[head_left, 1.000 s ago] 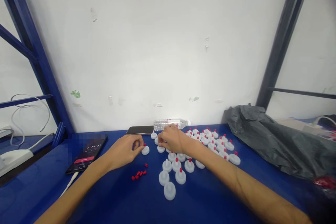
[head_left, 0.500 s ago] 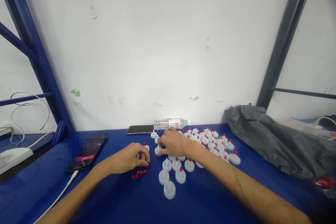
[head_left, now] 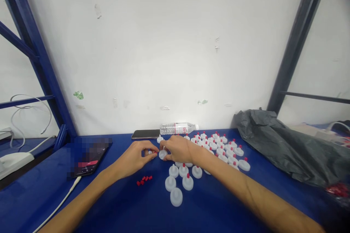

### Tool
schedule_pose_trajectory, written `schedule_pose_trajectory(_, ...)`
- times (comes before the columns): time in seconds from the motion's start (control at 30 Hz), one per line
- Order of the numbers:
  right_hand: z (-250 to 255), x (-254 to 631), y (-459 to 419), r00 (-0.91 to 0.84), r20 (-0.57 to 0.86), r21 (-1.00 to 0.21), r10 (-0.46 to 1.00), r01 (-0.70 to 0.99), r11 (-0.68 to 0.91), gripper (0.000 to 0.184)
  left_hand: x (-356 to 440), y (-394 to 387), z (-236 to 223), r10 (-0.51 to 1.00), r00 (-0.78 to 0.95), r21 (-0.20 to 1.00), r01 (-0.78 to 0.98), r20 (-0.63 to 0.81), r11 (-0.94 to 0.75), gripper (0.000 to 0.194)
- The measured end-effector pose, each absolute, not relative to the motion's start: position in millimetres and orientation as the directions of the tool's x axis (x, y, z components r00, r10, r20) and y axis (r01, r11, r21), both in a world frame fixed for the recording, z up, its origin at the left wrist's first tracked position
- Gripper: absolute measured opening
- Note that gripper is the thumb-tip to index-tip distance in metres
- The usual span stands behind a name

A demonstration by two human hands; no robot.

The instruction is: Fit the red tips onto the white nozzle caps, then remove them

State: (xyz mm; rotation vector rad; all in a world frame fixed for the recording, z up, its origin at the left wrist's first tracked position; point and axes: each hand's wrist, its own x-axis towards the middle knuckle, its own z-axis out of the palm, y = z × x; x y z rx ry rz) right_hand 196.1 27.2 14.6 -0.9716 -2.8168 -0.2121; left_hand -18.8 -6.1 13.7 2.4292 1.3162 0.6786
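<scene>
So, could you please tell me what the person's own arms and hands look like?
The left hand and the right hand are ungloved, with no rings visible on the fingers. The left forearm and right forearm are slim and bare: no sleeve, watch or bracelet shows.

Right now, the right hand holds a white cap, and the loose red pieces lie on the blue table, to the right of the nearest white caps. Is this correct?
Not quite: the head view shows the loose red pieces to the left of the nearest white caps. They lie on the blue table, and the right hand holds a white cap.
</scene>
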Motion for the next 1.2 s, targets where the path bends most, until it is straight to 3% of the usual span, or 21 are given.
schedule_pose_trajectory(0.4, 12.8, 193.4, 26.4, -0.798, 0.209, 0.092, 0.565, 0.592, 0.801, 0.027, -20.1, -0.7, -0.6, 0.819, 0.499, 0.325, 0.753, 0.283, -0.572, 0.018)
schedule_pose_trajectory(0.67, 15.0, 195.4, 23.8, -0.779, 0.236, 0.043, 0.581, 0.606, 0.794, 0.036, -20.4, -0.2, -3.7, 0.82, 0.492, 0.261, 0.784, 0.293, -0.563, 0.018)
schedule_pose_trajectory(0.83, 22.4, 197.6, 22.5, -0.777, 0.295, -0.012, 0.556, 0.579, 0.815, 0.031, -22.0, 2.8, -3.6, 0.816, 0.492, 0.242, 0.789, 0.303, -0.565, 0.024)
schedule_pose_trajectory(1.03, 31.4, 196.5, 22.0, -0.722, 0.495, -0.203, 0.483, 0.444, 0.872, 0.027, -20.8, -1.6, 1.3, 0.817, 0.454, 0.24, 0.8, 0.356, -0.549, 0.028)
schedule_pose_trajectory(1.2, 34.3, 193.8, 19.5, -0.673, 0.548, -0.267, 0.496, 0.421, 0.867, 0.028, -19.7, -7.4, 5.9, 0.817, 0.429, 0.255, 0.802, 0.384, -0.541, 0.029)
